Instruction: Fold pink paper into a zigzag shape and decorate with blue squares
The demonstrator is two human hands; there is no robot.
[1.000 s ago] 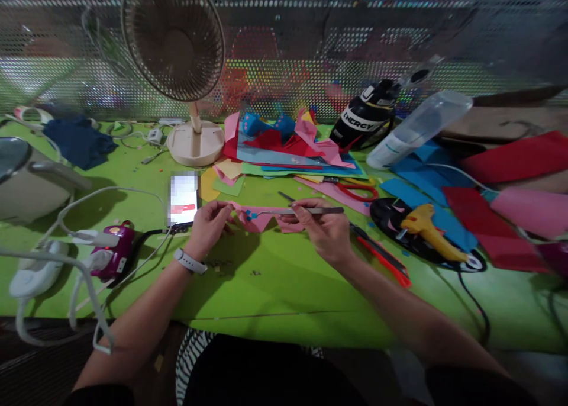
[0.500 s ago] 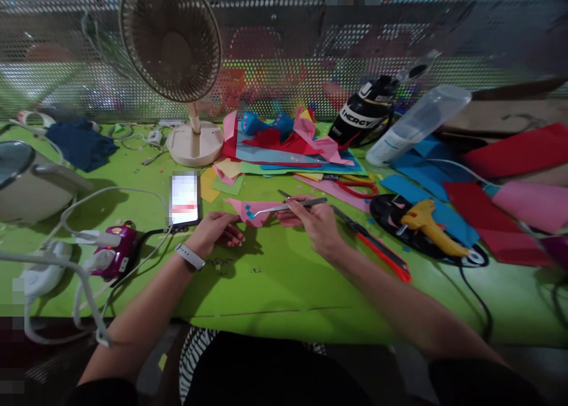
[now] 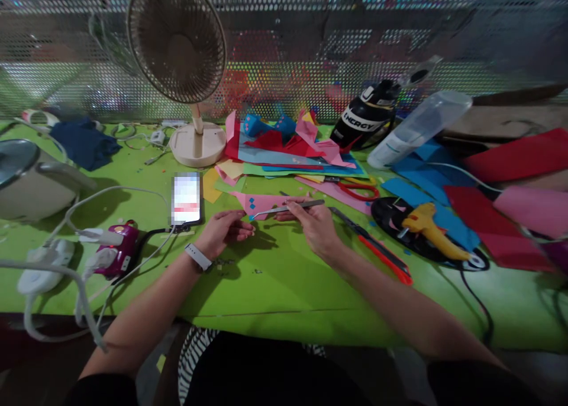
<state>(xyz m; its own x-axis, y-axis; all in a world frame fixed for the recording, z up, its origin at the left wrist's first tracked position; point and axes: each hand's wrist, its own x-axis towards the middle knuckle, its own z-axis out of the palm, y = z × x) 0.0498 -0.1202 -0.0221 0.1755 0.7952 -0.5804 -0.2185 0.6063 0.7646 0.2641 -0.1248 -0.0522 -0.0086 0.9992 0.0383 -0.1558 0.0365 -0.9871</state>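
Observation:
My right hand grips a pair of metal tweezers, their bent tip pointing left. At the tip is a tiny blue paper piece, by the lower edge of a pink paper strip. Two small blue diamonds sit one above the other on the pink strip. My left hand, a white watch band on its wrist, has its thumb and forefinger at the strip's lower left edge, the other fingers curled below. Part of the strip's right end is hidden behind the right hand and tweezers.
Right of my hands lie a red box cutter, red-handled scissors and a yellow glue gun on a black tray. A phone and purple plug adapter are left. A fan and black bottle stand behind.
My left hand has shifted right and slightly up, closer to the tweezer tip. The tip has moved from beside the blue diamonds down to the pink strip's lower edge.

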